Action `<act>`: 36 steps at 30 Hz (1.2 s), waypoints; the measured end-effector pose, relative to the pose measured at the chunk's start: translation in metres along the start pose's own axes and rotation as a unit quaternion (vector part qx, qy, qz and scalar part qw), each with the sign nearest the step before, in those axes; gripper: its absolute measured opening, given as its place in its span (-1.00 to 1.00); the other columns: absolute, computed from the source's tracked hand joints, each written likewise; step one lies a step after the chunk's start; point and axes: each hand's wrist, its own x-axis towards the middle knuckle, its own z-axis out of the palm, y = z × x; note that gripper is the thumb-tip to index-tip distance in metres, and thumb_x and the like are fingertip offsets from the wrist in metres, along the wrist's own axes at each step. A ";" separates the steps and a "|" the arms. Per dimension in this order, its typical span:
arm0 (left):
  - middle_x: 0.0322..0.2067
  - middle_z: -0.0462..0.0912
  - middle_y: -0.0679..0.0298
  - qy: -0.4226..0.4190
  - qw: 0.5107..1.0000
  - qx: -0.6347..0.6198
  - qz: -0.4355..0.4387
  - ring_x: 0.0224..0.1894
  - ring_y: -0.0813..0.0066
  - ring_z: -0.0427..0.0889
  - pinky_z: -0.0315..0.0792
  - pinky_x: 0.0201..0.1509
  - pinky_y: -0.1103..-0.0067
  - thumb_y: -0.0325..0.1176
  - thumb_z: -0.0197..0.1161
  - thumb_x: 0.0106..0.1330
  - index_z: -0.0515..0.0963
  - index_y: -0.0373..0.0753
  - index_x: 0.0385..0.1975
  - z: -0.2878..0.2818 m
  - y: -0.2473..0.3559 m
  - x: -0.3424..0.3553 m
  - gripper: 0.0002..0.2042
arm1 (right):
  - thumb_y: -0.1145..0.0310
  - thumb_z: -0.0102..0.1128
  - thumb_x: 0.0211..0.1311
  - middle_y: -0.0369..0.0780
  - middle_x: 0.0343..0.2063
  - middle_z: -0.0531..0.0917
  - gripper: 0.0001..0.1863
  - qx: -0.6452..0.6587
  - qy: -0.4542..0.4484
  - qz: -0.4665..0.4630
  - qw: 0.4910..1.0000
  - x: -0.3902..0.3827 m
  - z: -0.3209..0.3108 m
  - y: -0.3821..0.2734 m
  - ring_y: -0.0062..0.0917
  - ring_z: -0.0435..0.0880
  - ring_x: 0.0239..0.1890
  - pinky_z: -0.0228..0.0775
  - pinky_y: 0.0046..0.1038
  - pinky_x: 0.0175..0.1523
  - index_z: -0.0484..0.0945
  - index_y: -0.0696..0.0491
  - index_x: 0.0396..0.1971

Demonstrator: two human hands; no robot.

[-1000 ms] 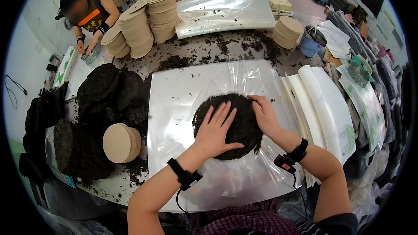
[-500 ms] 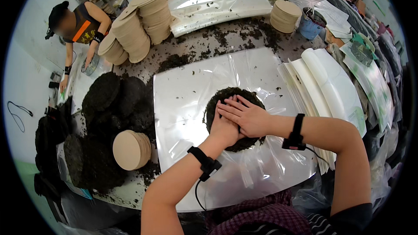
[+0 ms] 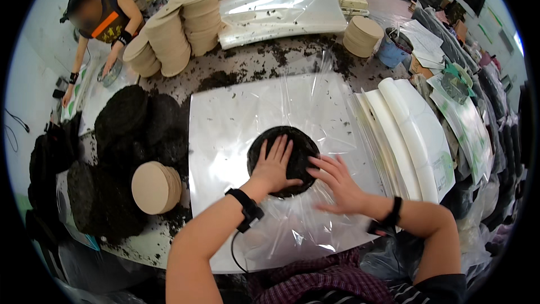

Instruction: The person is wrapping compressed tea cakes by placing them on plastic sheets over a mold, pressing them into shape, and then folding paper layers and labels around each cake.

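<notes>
A round, flat cake of dark, crumbly material (image 3: pixel 297 156) sits on a white board (image 3: pixel 225 126) that has clear plastic film over it. My left hand (image 3: pixel 273 166) lies on the left half of the cake, fingers spread and pointing away from me. At the cake's right edge is my right hand (image 3: pixel 340 183), its fingers apart and slightly blurred. Whether its fingertips touch the cake I cannot tell. Clear film (image 3: pixel 298 225), creased and shiny, spreads around the cake toward me.
Dark round cakes (image 3: pixel 121 124) are heaped at left beside a stack of beige discs (image 3: pixel 154 188). Taller beige stacks (image 3: pixel 169 45) stand at the back left, near a co-worker (image 3: pixel 107 22). White rolled sheets (image 3: pixel 413 129) lie right; a blue bucket (image 3: pixel 394 49) stands behind them.
My hands, stacked on the cake's middle before, have come apart: the left stays flat on it, the right has moved right. The cake's edge looks smoother. The view has shifted slightly.
</notes>
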 end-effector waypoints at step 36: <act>-0.29 0.53 0.24 0.345 0.916 -0.099 -0.180 -0.15 0.26 0.52 0.33 -0.05 0.40 -0.48 0.15 0.14 0.50 -0.16 -0.09 0.021 0.041 -0.036 -0.70 | 0.34 0.50 -0.01 -0.07 0.04 0.49 0.04 0.083 0.299 0.122 0.943 0.060 0.030 0.015 -0.33 0.49 0.08 0.18 -0.37 0.30 -0.02 0.14 0.39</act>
